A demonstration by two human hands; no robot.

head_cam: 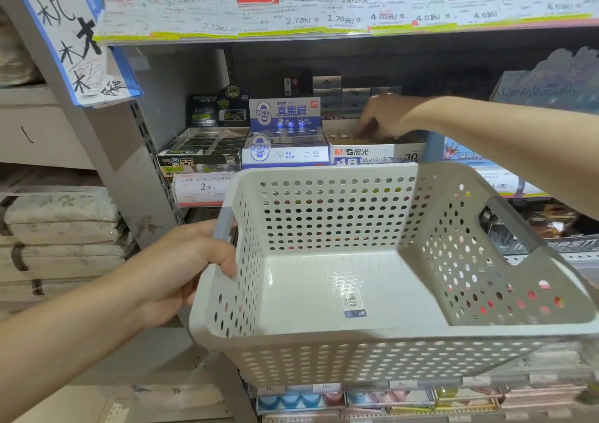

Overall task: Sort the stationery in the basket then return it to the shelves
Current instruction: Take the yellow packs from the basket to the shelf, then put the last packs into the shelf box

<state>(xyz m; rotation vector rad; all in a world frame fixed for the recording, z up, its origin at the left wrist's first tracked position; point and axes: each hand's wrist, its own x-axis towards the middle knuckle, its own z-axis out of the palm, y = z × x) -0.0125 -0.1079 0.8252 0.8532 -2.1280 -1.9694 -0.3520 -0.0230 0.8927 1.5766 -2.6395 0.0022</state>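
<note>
- One basket [372, 335], pale and perforated, hangs tilted in front of the shelves, level with the eraser row; only a barcode sticker [352, 303] shows on its floor.
- Your left hand [181, 270] grips its grey left handle [223, 224], fingers curled round the rim.
- Your right hand [385, 117] reaches over the basket into the white M&G eraser box [372, 153] on the shelf; fingertips point down among the contents, but you cannot tell whether they pinch anything.
- Left of that box stand a blue-and-white eraser box [285, 150] and a black eraser box [204, 150].
- Price labels [324, 17] line the upper shelf edge.
</note>
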